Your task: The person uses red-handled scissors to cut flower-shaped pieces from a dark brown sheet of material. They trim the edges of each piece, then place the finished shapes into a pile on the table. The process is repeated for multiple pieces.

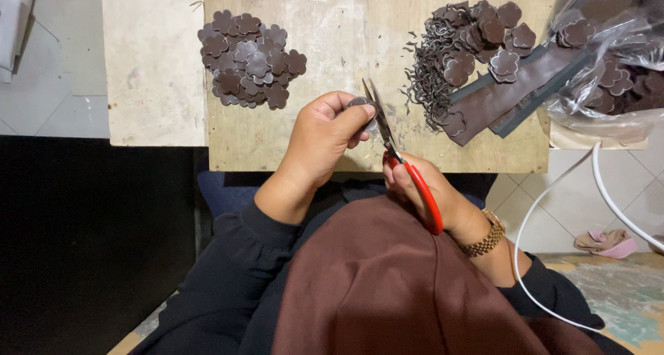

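My left hand [321, 137] pinches a small dark brown flower-shaped piece [360, 103] between thumb and fingers, over the front of a wooden board [346, 23]. My right hand [432, 196] grips red-handled scissors [404, 165], whose blades point up and away and meet the piece at its right edge. A pile of cut brown flower shapes [250, 57] lies on the board's left part. A second pile of flower shapes [487, 40] lies at the board's right, with curly offcuts [427, 78] beside it.
Dark brown strips [508, 95] lie under the right pile. A clear plastic bag [609, 57] with more brown shapes sits at the far right. A white cable [553, 210] loops over the tiled floor. A pale slab [152, 64] adjoins the board on the left.
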The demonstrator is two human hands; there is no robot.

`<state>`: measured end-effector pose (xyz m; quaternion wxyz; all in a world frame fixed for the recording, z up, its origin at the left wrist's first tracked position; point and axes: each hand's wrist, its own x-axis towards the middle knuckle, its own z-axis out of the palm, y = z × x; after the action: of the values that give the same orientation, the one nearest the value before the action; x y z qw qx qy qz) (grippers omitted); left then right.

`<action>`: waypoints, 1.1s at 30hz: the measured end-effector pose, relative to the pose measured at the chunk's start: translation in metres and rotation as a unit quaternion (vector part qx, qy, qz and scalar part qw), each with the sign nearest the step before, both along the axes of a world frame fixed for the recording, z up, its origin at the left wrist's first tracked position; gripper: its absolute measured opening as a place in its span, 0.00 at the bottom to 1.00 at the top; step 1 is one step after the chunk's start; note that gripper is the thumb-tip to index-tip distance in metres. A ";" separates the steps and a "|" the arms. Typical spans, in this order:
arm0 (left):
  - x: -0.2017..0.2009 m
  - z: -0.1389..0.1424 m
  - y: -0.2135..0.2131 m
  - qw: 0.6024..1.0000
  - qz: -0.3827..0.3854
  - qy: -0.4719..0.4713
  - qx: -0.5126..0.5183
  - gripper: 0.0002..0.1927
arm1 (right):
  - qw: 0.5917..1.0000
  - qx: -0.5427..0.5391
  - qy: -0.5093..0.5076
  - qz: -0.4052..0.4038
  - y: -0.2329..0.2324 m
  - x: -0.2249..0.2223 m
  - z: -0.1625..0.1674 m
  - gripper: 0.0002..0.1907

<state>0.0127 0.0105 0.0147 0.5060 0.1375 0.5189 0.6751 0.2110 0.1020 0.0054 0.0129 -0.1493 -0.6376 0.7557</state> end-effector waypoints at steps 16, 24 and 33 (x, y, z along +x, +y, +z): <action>-0.003 0.000 -0.002 1.000 0.014 -0.024 -0.002 0.06 | 0.999 -0.034 -0.014 -0.015 -0.002 0.001 -0.001 0.21; 0.004 0.000 0.001 0.999 -0.011 -0.016 -0.030 0.08 | 0.995 -0.071 -0.033 -0.063 -0.006 0.003 -0.009 0.21; 0.005 -0.009 0.000 0.993 -0.005 0.121 -0.003 0.10 | 0.997 -0.070 -0.006 -0.020 -0.002 0.002 -0.006 0.22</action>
<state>0.0176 0.0108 0.0056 0.4430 0.2191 0.5773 0.6500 0.2133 0.1001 -0.0008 0.0137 -0.1677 -0.5799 0.7971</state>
